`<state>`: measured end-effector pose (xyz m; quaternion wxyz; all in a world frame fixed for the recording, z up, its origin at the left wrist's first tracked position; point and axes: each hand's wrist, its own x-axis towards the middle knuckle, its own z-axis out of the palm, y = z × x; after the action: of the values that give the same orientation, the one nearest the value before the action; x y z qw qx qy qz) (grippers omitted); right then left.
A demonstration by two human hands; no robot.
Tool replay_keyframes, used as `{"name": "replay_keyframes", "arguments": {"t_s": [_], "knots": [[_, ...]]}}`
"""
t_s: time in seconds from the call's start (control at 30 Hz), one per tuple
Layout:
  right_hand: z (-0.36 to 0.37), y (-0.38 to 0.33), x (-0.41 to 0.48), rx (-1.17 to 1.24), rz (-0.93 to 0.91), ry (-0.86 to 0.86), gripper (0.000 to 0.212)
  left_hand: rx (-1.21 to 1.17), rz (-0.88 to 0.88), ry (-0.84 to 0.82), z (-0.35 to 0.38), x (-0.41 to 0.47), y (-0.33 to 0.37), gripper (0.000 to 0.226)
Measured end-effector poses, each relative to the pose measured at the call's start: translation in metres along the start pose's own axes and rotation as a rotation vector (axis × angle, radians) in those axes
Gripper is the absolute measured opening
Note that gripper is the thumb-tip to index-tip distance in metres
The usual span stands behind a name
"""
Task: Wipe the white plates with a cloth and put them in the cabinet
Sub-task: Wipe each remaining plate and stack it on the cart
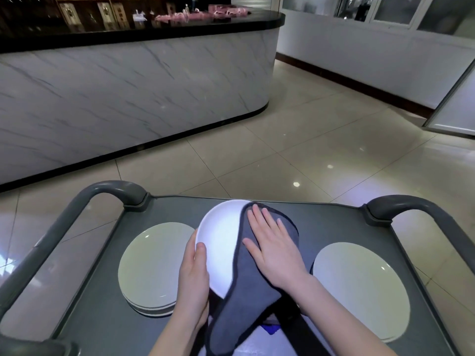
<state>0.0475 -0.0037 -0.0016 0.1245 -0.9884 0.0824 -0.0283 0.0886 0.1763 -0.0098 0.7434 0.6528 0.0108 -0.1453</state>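
— Where is the plate being wiped?

— The white plate (221,242) is held up above the grey cart (102,325), tilted toward the person, between two stacks of plates.

— How does the left hand (192,276) have it?

— It grips the plate's left edge. The thumb (201,255) lies over the rim on the upper face, and the other fingers curl underneath, mostly hidden.

— And the right hand (275,250)?

— Flat and relaxed: the fingers (259,219) are straight and slightly spread, palm down, pressing the grey cloth (246,304) onto the right half of the plate. It isn't clutching the fabric.

— How does the cloth lie?

— It covers the plate's right side, and the rest hangs off the near edge toward the person's lap.

— The other plates?

— The left stack (151,263) sits on the cart just beside the left hand; the right stack (359,286) lies apart from the right forearm. Beyond the cart are a tiled floor (282,150) and a marble-fronted counter (128,86).
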Motion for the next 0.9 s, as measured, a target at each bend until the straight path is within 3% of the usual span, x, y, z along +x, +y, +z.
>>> {"name": "replay_keyframes", "arguments": {"t_s": [0.13,0.37,0.63,0.9], "knots": [[0.001,0.008,-0.04,-0.058,-0.08,-0.106,0.064,-0.035,-0.033,0.017,-0.004,0.004,0.006,0.037],[0.007,-0.032,-0.049,0.115,-0.298,-0.149,0.058,0.029,-0.013,-0.102,0.009,-0.002,0.005,0.034],[0.002,-0.037,0.0,0.259,-0.046,0.022,0.062,0.114,0.048,-0.171,0.015,-0.014,0.003,0.038],[0.012,-0.053,-0.056,0.199,-0.376,-0.136,0.059,0.064,0.04,-0.068,-0.001,0.0,0.015,0.038]]}}
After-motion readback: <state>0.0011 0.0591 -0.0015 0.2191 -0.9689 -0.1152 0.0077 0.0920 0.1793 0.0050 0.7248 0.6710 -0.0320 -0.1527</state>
